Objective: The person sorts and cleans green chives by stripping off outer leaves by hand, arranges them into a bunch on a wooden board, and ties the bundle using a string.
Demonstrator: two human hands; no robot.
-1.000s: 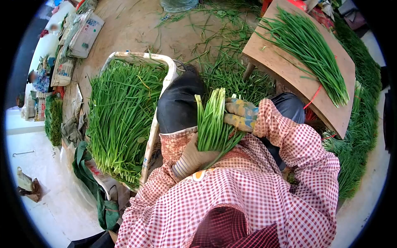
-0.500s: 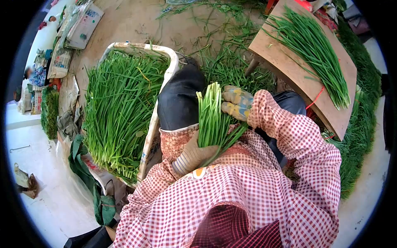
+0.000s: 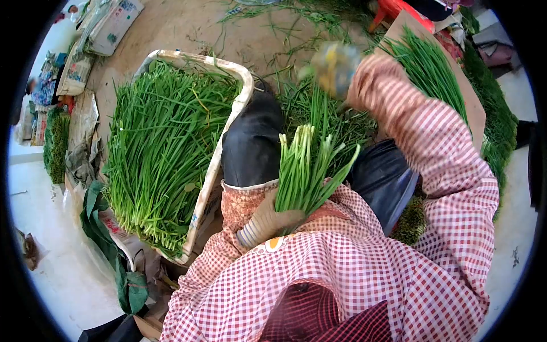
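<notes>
My left hand, in a worn work glove, is wrapped round a bunch of garlic chives in my lap, with the pale cut ends up. Above it my right hand, in a stained yellow-and-blue glove, is smeared by motion. Green shows at its fingertips, and a few long leaves trail below it towards the bunch, so it appears to grip some chives. To the left, a white-rimmed tub is filled with chives laid lengthwise.
A wooden board on the right carries a pile of chives. Behind it stands something red, perhaps a stool. Loose leaves litter the floor. More greens lie along the right edge; flattened cartons lie at upper left.
My right hand has moved up and away from the bunch, with leaves trailing from it. My left hand keeps its hold; the bunch now fans out more at the top.
</notes>
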